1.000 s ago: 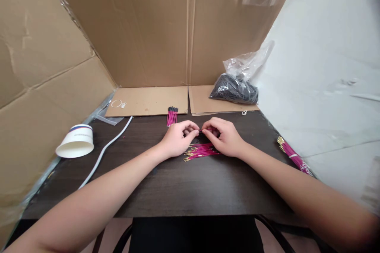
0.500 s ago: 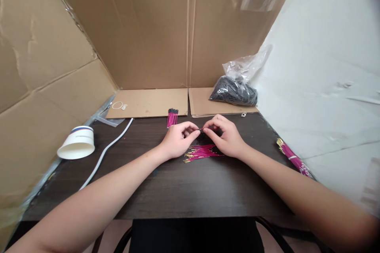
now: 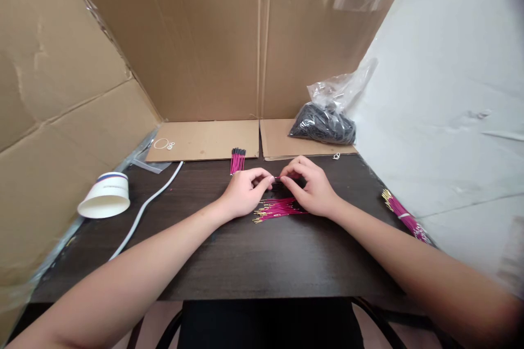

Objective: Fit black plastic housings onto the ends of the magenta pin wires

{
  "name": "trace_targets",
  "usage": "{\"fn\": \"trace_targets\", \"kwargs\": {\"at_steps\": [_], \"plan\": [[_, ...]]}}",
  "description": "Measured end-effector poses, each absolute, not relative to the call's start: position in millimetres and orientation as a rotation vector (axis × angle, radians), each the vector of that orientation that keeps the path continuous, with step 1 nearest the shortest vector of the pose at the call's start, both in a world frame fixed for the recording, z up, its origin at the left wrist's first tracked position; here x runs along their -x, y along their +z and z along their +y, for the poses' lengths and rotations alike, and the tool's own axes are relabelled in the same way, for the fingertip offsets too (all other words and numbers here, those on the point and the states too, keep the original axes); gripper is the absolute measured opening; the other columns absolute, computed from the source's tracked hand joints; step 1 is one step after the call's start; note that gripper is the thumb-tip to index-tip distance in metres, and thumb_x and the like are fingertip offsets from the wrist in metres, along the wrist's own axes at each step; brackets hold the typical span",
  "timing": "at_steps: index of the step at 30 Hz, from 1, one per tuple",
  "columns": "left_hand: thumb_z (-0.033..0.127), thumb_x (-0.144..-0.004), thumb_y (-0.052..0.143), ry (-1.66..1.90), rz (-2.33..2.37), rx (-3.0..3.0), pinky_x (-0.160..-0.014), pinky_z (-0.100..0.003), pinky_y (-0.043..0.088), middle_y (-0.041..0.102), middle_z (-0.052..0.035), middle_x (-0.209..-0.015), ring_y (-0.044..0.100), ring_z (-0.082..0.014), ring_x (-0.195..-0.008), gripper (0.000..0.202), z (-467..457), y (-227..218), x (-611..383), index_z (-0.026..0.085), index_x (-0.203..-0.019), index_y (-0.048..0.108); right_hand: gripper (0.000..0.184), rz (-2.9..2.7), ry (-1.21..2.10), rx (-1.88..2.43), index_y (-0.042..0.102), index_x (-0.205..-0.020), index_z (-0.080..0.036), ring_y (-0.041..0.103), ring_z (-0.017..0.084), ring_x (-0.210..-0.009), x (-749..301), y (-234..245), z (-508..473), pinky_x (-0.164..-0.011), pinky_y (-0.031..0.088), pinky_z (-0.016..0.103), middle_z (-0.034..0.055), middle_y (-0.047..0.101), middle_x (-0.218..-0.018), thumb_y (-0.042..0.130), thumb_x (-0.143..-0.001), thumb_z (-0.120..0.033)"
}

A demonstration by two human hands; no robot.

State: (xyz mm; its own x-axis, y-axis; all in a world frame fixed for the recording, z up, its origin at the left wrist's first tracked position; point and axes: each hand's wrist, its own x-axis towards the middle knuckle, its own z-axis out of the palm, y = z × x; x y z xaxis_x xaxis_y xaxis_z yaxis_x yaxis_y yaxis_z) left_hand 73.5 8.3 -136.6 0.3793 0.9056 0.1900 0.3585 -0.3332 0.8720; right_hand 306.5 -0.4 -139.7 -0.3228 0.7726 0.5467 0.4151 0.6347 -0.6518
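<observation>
My left hand [image 3: 246,192] and my right hand [image 3: 308,185] meet fingertip to fingertip just above the dark table. The right thumb and fingers pinch a thin magenta wire [image 3: 278,177]; only a short piece shows between the hands. My left thumb and fingertips close on its left end, where a small black sleeve is mostly hidden. Under the hands lies a loose pile of magenta wires [image 3: 278,208], gold tips pointing left, with small black pieces [image 3: 280,191] behind it. Beyond my left hand, a group of magenta wires with black ends [image 3: 238,161] lies side by side.
A clear bag of black pieces [image 3: 323,122] sits on cardboard at the back right. A tied bundle of magenta wires [image 3: 403,215] lies along the right edge. On the left are a tipped paper cup [image 3: 104,196] and a white cable [image 3: 145,207]. Cardboard walls [image 3: 196,38] enclose the table.
The hands stay almost in place. My left fingertips have shifted slightly and now cover the dark part of the wire that showed between the hands. The whole view has tilted a little.
</observation>
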Motion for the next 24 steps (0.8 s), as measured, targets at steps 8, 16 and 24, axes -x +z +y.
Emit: {"fn": "trace_targets", "kwargs": {"at_steps": [8,16,24], "plan": [[0.032,-0.099,0.071,0.923,1.207,-1.942,-0.061,-0.029,0.042,0.075,-0.0025,-0.079,0.056,-0.0141,-0.063,0.017,10.7,-137.8,-71.4,0.017,-0.093,0.078,0.011,-1.974,0.479,1.029,0.069,-0.090,-0.022,0.062,0.020,-0.081,-311.8,-145.4,8.6,-0.076,0.051,0.035,0.0033,0.067,-0.087,0.067,-0.099,-0.017],[0.022,-0.094,0.075,0.873,1.199,-2.059,-0.064,-0.029,0.044,0.073,0.0005,-0.077,0.054,-0.0125,-0.062,0.005,10.4,-138.2,-72.2,0.019,-0.094,0.079,0.009,-2.058,0.482,1.060,0.071,-0.089,-0.021,0.064,0.020,-0.081,-314.0,-152.0,13.1,-0.076,0.051,0.034,0.0034,0.069,-0.087,0.069,-0.094,-0.014],[0.023,-0.092,0.079,0.827,1.115,-2.179,-0.068,-0.031,0.046,0.078,-0.0012,-0.086,0.057,-0.0148,-0.069,0.003,9.3,-137.6,-70.3,0.020,-0.091,0.079,0.009,-2.108,0.502,1.077,0.073,-0.089,-0.021,0.065,0.021,-0.084,-315.1,-151.9,12.4,-0.078,0.052,0.035,0.0048,0.070,-0.089,0.069,-0.094,-0.014]]}}
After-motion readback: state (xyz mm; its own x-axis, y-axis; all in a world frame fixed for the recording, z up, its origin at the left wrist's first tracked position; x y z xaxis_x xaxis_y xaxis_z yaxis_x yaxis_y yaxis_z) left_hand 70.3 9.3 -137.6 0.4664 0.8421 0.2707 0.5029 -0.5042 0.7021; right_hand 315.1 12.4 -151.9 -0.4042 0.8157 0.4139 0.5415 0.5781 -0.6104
